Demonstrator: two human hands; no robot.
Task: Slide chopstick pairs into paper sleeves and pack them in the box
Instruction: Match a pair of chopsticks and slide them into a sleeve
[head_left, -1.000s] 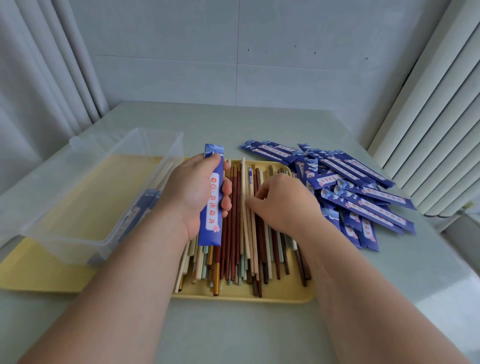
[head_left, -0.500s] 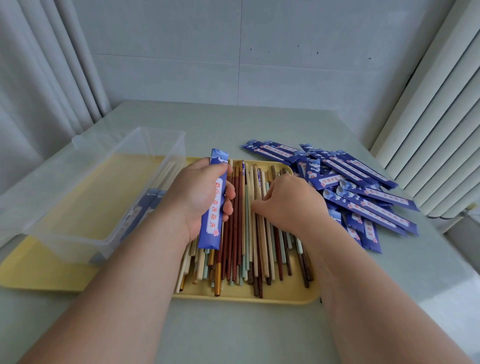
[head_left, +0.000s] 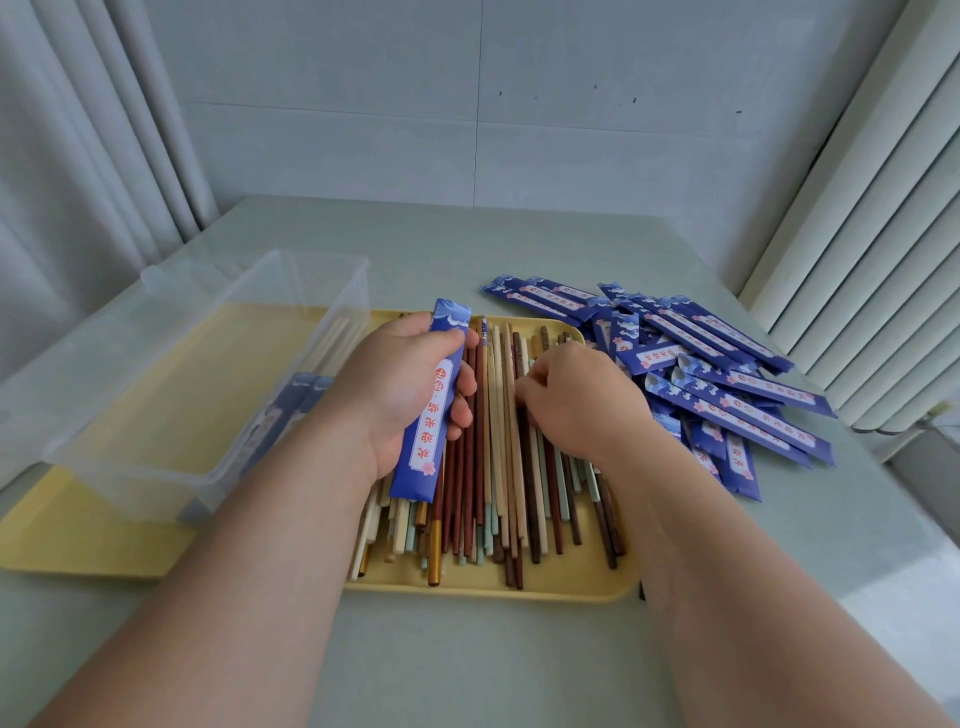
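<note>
Pale green table (head_left: 467, 244) carries a yellow tray (head_left: 493, 590). On the tray, a clear box (head_left: 130, 478) sits at nine o'clock and chopsticks (head_left: 498, 493) lie at centre. Loose sleeves (head_left: 727, 395) pile at three o'clock. Your left hand (head_left: 400, 389) grips one blue sleeve (head_left: 431, 415). Your right hand (head_left: 576, 400) curls onto the chopsticks, its grip hidden.

The pale grey-green, smooth-topped bench (head_left: 467, 665) carries a flat yellow plastic tray (head_left: 493, 590) across its left and middle, lying close to the near edge. Just beside the tray's right rim lies a loose heap of dark blue printed paper sleeves (head_left: 727, 410), overlapping one another.
</note>
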